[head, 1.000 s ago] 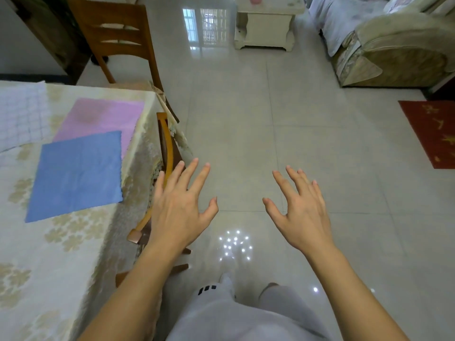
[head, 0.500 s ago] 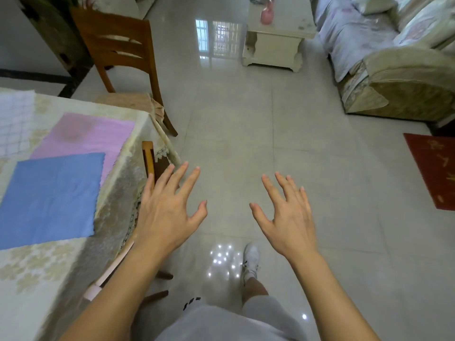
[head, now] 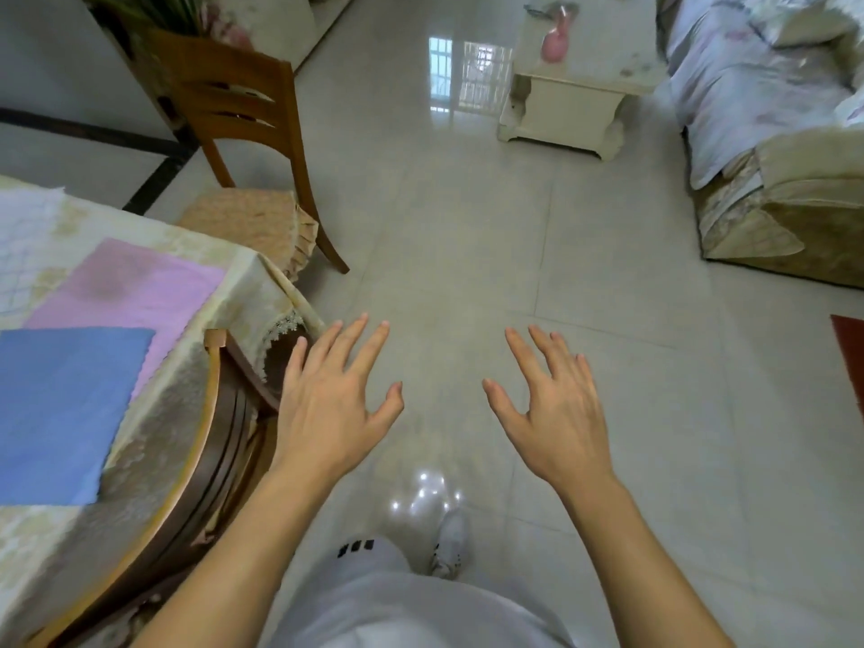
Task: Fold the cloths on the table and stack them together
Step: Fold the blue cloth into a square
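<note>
A blue cloth (head: 61, 409) lies flat on the table (head: 243, 282) at the left, partly over a pink cloth (head: 126, 287) behind it. A white checked cloth (head: 23, 245) lies at the far left edge. My left hand (head: 327, 404) is held out with spread fingers over the floor, just right of the table's edge, holding nothing. My right hand (head: 556, 409) is stretched out the same way further right, empty and away from the cloths.
A wooden chair (head: 187, 465) is tucked under the table beside my left hand. Another chair (head: 238, 114) with a cushion stands behind the table. A pale coffee table (head: 575, 109) and a sofa (head: 771, 147) stand beyond on the tiled floor (head: 467, 226).
The view has lifted and swung right, so the table and cloths sit further left in the frame. Both hands stay spread and empty, and my foot has stepped forward.
</note>
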`<state>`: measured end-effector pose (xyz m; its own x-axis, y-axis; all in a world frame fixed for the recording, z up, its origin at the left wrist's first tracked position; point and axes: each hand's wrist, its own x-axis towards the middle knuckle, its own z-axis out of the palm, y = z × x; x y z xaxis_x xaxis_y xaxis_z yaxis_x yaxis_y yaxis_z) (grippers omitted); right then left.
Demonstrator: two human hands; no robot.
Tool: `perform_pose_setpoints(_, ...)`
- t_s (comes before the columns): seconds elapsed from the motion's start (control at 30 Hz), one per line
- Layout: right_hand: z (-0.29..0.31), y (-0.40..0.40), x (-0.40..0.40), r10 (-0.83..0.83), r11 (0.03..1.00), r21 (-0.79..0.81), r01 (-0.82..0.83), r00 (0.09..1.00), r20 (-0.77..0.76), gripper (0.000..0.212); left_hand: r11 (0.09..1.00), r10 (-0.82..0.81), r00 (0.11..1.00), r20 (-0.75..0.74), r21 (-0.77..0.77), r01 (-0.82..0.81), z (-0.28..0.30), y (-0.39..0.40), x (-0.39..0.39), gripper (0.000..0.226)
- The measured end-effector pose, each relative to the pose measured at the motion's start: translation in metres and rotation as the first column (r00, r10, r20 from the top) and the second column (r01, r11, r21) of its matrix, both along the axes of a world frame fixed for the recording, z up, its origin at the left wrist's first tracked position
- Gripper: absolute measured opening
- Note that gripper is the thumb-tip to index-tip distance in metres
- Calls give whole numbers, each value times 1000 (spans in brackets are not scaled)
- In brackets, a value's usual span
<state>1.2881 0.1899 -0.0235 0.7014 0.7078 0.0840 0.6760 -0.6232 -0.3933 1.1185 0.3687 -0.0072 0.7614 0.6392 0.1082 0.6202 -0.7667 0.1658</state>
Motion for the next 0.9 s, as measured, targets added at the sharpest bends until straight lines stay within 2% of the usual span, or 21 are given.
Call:
perform_pose_setpoints(0.3, -12, 44, 37, 162, 986, -10, -164, 980, -112, 73, 988, 154, 987, -38, 18, -153, 2, 22, 9, 68)
perform_pose_setpoints(0.57, -25, 126, 39, 366, 927, -59, -372, 927, -82, 71, 943, 333, 943, 7, 27, -333, -8, 58, -10, 66)
perform_pose_setpoints(0.9, -29, 292, 20, 653, 747, -141, -650, 757, -29, 65, 780, 626, 778, 50, -43, -624, -37, 153, -60, 64)
